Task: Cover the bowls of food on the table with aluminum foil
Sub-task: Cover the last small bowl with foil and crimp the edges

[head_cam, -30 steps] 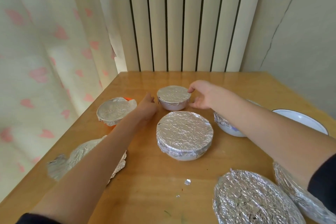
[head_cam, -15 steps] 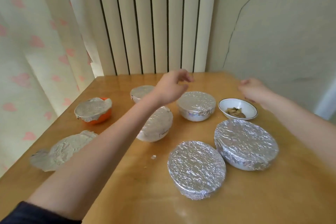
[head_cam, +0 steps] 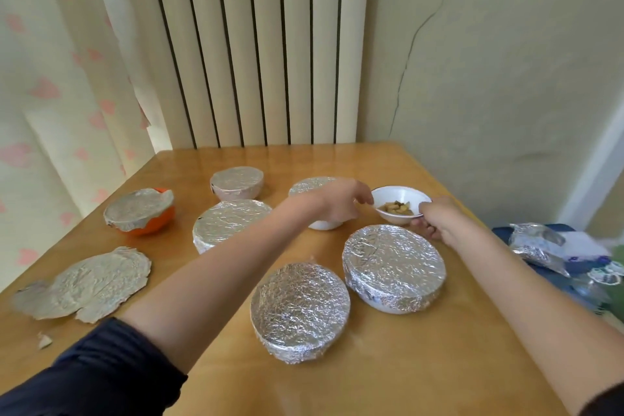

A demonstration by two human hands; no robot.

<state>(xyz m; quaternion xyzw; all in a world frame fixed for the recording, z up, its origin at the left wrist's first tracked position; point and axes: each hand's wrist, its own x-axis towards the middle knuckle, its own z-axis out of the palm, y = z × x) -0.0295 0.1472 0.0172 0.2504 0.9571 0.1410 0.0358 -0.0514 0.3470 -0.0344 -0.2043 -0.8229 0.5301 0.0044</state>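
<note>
A small white bowl [head_cam: 395, 194] with brown food in it stands uncovered at the back right of the wooden table [head_cam: 422, 365]. My right hand [head_cam: 435, 218] grips its near right rim. My left hand [head_cam: 341, 201] reaches to its left side, fingers apart, just short of the rim, above a foil-covered bowl [head_cam: 309, 184]. Several more foil-covered bowls stand around: two large ones in front [head_cam: 300, 311] [head_cam: 393, 265], one in the middle [head_cam: 229, 221], one at the back [head_cam: 236, 179]. An orange bowl [head_cam: 152, 224] carries a loose foil sheet. A flat foil piece [head_cam: 91, 284] lies at the left.
A striped panel and a cracked wall stand behind the table, a curtain to the left. Off the right edge lies crumpled foil [head_cam: 537, 243] on blue things. A small foil scrap [head_cam: 44, 341] lies near the front left edge.
The view has swung right. My hands left the small covered bowl at the back and moved to the uncovered bowl; the right hand now grips its rim.
</note>
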